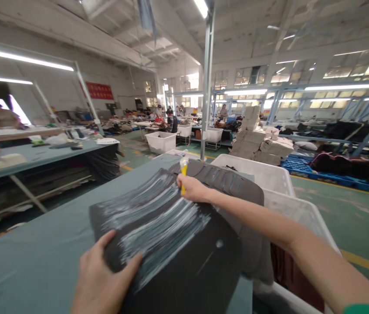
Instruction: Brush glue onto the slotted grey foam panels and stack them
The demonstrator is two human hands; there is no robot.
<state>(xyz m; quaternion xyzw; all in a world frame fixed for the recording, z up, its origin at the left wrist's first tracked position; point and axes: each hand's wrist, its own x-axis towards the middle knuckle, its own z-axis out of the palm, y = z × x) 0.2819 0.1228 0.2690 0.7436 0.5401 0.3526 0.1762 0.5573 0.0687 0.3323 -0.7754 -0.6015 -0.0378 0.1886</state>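
Note:
A dark fabric panel (184,279) with white streaks smeared along its ridged bands lies on the table. At its near left edge my left hand (106,274) grips it, thumb over the top face and index finger at the edge; the other fingers are partly hidden. My right hand (194,188) is closed around a yellow-handled brush (184,168) over the panel's far part. The brush's upper end is whitish, and its lower end is hidden by the hand. Beneath and beyond lie more dark grey panels (236,183), without white streaks on most of their surface.
The table has a grey-green cover (34,261). White bins (256,168) stand along its right side, one holding maroon cloth (295,274). A metal post (207,87) rises beyond the far end. Another worktable (40,157) is at left, stacked bundles (249,135) behind, and several people work farther off.

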